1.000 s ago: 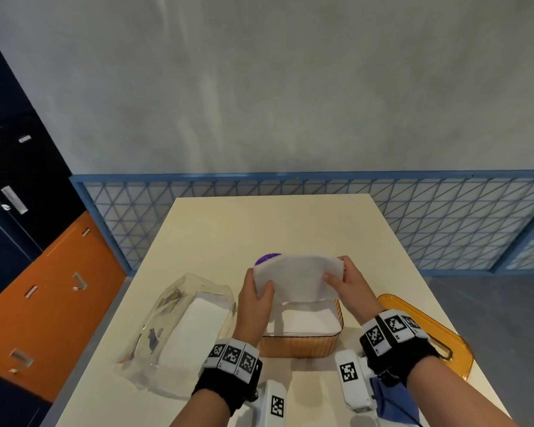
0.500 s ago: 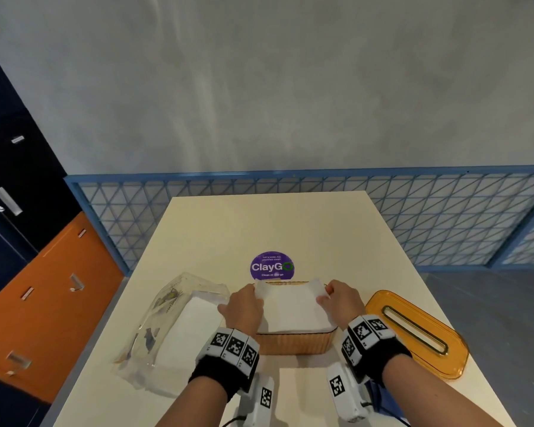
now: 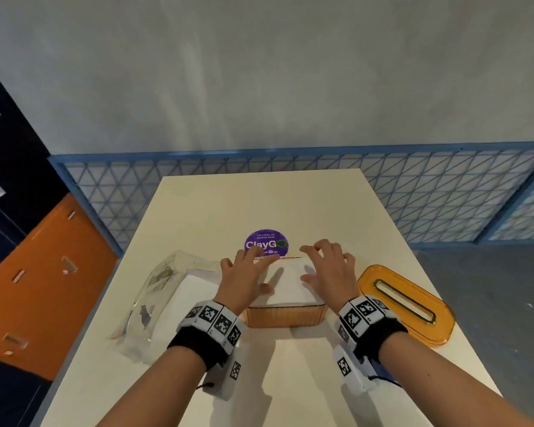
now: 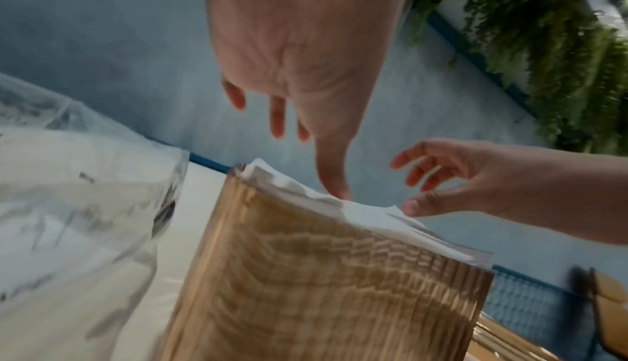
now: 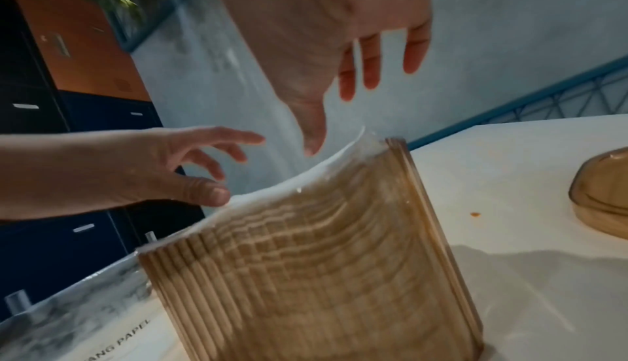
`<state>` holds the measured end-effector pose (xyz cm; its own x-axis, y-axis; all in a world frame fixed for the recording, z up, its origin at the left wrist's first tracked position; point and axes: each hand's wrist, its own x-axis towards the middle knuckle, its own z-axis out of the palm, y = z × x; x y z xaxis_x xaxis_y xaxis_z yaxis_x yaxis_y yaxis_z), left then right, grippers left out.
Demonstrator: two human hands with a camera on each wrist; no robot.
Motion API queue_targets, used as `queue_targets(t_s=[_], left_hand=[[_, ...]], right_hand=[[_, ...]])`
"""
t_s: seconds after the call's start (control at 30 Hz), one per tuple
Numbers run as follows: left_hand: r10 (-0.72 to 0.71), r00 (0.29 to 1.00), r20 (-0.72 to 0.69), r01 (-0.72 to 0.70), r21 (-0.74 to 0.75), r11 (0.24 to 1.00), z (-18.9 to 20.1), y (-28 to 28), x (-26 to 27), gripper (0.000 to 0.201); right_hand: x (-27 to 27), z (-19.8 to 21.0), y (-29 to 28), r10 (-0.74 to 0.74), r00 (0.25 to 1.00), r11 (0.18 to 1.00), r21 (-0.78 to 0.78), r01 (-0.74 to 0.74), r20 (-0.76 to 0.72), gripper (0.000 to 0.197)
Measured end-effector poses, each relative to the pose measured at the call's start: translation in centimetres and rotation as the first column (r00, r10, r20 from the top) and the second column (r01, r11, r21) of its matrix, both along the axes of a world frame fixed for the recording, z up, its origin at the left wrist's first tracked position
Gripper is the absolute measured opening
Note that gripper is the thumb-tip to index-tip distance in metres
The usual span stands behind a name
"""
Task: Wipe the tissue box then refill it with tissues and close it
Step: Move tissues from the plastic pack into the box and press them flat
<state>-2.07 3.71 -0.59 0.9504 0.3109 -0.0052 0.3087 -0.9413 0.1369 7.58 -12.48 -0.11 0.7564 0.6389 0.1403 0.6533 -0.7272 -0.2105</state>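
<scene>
The amber ribbed tissue box [image 3: 285,317] stands open on the table in front of me, filled to its rim with a white stack of tissues [image 3: 290,286]. My left hand [image 3: 247,271] hovers over the stack's left side with fingers spread, its thumb tip touching the tissues [image 4: 360,212]. Over the right side my right hand [image 3: 324,266] is spread the same way and holds nothing, its thumb [image 5: 312,136] close above the paper. The orange lid [image 3: 407,303] with its slot lies on the table right of the box.
A clear plastic pack of white tissues [image 3: 167,298] lies left of the box. A purple round sticker [image 3: 266,243] is on the table [image 3: 259,204] just behind it. A blue mesh railing [image 3: 444,195] runs past the far edge; orange and dark cabinets stand at left.
Both hands carried the tissue stack down into the box, then let go of it and spread their fingers above it.
</scene>
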Motion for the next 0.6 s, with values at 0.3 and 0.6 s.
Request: queue_targets(t_s=[0.3, 0.6], left_hand=[[-0.117, 0.953, -0.278, 0.121, -0.001, 0.993, -0.6, -0.3, -0.3, 0.063], [-0.139, 0.942, -0.306, 0.135, -0.037, 0.990, 0.4, -1.0, 0.2, 0.061]], right_hand=[[0.6, 0.2, -0.7, 0.050, 0.919, 0.926, -0.328, -0.190, -0.391, 0.056], [0.4, 1.2, -0.9, 0.128, 0.947, 0.875, -0.416, -0.247, -0.294, 0.059]])
